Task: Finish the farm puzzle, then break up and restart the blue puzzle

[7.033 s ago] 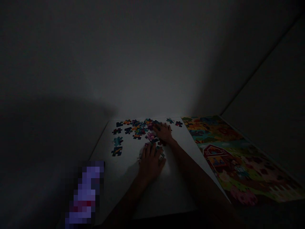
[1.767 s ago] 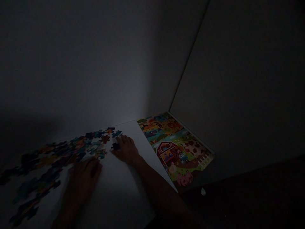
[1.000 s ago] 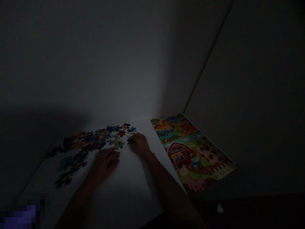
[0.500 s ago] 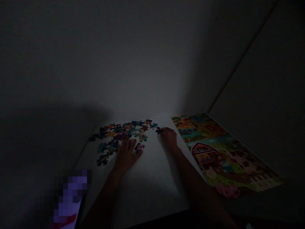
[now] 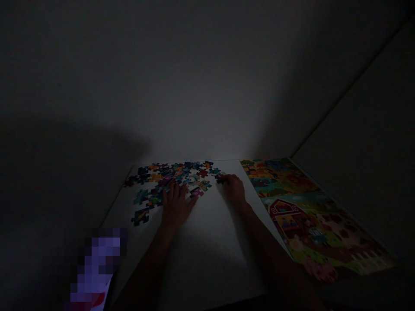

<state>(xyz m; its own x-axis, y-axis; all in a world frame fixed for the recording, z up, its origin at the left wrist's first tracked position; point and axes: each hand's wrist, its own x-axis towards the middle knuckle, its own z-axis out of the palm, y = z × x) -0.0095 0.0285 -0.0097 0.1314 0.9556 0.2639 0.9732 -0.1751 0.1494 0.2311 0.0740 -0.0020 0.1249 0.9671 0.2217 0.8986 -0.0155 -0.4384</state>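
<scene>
Fingers spread and holding nothing, the left hand (image 5: 176, 209) rests on puzzle pieces (image 5: 167, 180), apparently steadying them, as the right hand (image 5: 236, 190) pinches a dark piece (image 5: 220, 179).

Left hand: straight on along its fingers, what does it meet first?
Most likely the pile of puzzle pieces: the left hand points straight into it, fingers spread at its near edge. Whether they already touch pieces or sit just above is unclear in this dim view.
</scene>
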